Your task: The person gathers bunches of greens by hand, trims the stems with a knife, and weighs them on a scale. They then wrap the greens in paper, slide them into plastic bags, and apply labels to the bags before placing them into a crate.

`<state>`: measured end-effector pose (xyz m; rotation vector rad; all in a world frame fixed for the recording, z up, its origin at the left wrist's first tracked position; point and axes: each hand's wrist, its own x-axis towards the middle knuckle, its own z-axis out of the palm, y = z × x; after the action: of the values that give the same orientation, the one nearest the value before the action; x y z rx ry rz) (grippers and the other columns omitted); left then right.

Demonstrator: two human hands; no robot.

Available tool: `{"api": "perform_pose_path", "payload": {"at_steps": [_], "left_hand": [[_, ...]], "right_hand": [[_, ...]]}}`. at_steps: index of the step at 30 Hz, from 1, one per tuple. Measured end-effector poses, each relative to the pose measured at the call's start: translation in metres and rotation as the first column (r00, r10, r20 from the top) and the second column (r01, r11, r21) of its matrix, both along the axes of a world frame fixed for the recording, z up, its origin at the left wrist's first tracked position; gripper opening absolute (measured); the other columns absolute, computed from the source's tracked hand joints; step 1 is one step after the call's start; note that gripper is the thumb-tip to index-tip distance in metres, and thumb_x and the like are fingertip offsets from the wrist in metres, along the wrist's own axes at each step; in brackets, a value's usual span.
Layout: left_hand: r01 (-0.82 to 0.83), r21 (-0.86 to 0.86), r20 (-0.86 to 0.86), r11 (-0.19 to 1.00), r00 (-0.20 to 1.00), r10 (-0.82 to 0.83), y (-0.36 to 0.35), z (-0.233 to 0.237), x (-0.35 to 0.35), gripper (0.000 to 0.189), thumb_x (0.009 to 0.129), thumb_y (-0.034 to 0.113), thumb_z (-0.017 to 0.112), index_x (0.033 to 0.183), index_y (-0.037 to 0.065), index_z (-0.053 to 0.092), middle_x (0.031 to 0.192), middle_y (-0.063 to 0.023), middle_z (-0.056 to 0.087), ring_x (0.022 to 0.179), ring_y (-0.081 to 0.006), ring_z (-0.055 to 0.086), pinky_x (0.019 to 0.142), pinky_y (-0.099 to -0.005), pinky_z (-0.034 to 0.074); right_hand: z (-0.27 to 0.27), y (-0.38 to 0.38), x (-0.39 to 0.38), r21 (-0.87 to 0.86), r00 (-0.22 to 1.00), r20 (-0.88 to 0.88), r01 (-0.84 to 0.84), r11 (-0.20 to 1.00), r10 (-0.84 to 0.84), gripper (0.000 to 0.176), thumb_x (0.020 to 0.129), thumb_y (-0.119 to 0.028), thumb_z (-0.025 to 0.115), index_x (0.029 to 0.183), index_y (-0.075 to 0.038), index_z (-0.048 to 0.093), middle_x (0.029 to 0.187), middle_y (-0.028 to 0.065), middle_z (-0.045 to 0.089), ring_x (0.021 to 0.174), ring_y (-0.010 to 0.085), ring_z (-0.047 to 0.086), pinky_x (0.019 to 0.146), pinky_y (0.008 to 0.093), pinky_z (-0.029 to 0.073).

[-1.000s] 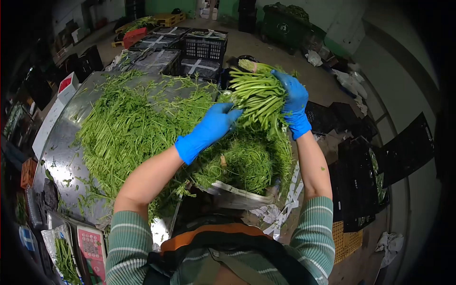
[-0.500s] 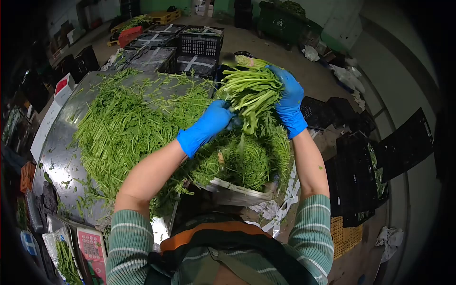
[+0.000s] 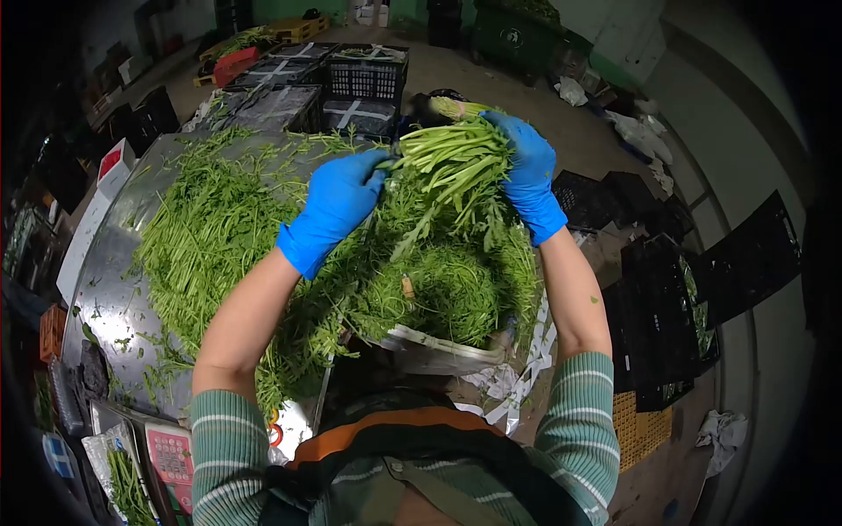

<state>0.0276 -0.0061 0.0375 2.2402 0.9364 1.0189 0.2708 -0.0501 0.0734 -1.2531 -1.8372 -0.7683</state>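
Head view: right hand (image 3: 528, 167), fingers clasped round leafy green bunch (image 3: 454, 159) above white-rimmed tub (image 3: 447, 345). Left hand (image 3: 338, 197) beside stem ends, fingers curled, grip unclear. Loose greens (image 3: 215, 232) heaped on metal desk (image 3: 110, 276).

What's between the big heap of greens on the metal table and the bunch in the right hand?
In the head view, the blue-gloved left hand is between the heap and the bunch that the right hand holds.
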Motion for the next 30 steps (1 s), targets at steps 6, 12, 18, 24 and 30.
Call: {"api": "perform_pose_path", "payload": {"at_steps": [6, 12, 18, 24, 30], "left_hand": [[0.39, -0.454, 0.339, 0.801, 0.907, -0.25, -0.005, -0.033, 0.004, 0.073, 0.072, 0.026, 0.065, 0.128, 0.003, 0.026, 0.119, -0.0133, 0.044, 0.1, -0.0169, 0.049, 0.084, -0.0292, 0.04], [0.265, -0.601, 0.439, 0.754, 0.898, 0.034, -0.025, -0.012, 0.038, 0.032, 0.077, 0.019, 0.06, 0.1, -0.001, 0.049, 0.076, -0.0066, 0.057, 0.061, -0.012, 0.054, 0.054, -0.0226, 0.043], [0.205, -0.54, -0.426, 0.816, 0.77, -0.475, -0.03, -0.099, -0.011, 0.028, 0.082, 0.031, 0.048, 0.099, 0.008, 0.055, 0.069, -0.0137, 0.057, 0.064, -0.0198, 0.056, 0.057, -0.0295, 0.044], [0.457, 0.179, -0.68, 0.871, 0.698, -0.227, -0.058, -0.055, 0.006, 0.033, 0.077, 0.031, 0.055, 0.107, 0.017, 0.056, 0.095, -0.0112, 0.06, 0.083, -0.0251, 0.058, 0.075, -0.0333, 0.044], [0.657, -0.719, 0.424, 0.226, 0.673, -0.606, -0.076, -0.05, 0.052, 0.038, 0.084, 0.037, 0.047, 0.105, 0.006, 0.055, 0.093, -0.0068, 0.06, 0.083, -0.0147, 0.058, 0.073, -0.0267, 0.045]], "right_hand": [[0.012, 0.01, -0.015, 0.072, 0.92, -0.295, -0.246, 0.967, 0.256, 0.038, 0.064, -0.003, 0.058, 0.101, -0.008, 0.056, 0.095, 0.0113, 0.058, 0.085, 0.0268, 0.057, 0.072, 0.0297, 0.046], [0.017, 0.022, -0.041, 0.113, 0.933, -0.238, -0.249, 0.962, 0.27, 0.036, 0.065, -0.009, 0.061, 0.101, -0.008, 0.056, 0.094, 0.0112, 0.059, 0.084, 0.0274, 0.057, 0.071, 0.0304, 0.046], [0.01, 0.026, 0.037, 0.106, 0.847, -0.473, -0.221, 0.969, 0.245, 0.031, 0.072, -0.006, 0.058, 0.103, -0.006, 0.056, 0.095, 0.0094, 0.06, 0.085, 0.0213, 0.059, 0.073, 0.0276, 0.046], [-0.057, 0.054, 0.051, -0.509, 0.649, 0.735, 0.718, 0.474, -0.194, 0.02, 0.075, -0.014, 0.049, 0.088, -0.009, 0.063, 0.085, 0.0067, 0.062, 0.076, 0.024, 0.06, 0.057, 0.0337, 0.046], [-0.061, 0.056, 0.027, -0.359, 0.683, 0.666, 0.646, 0.674, -0.3, 0.009, 0.067, -0.01, 0.054, 0.066, -0.013, 0.062, 0.065, 0.0071, 0.06, 0.059, 0.0218, 0.06, 0.044, 0.0335, 0.043]]}}
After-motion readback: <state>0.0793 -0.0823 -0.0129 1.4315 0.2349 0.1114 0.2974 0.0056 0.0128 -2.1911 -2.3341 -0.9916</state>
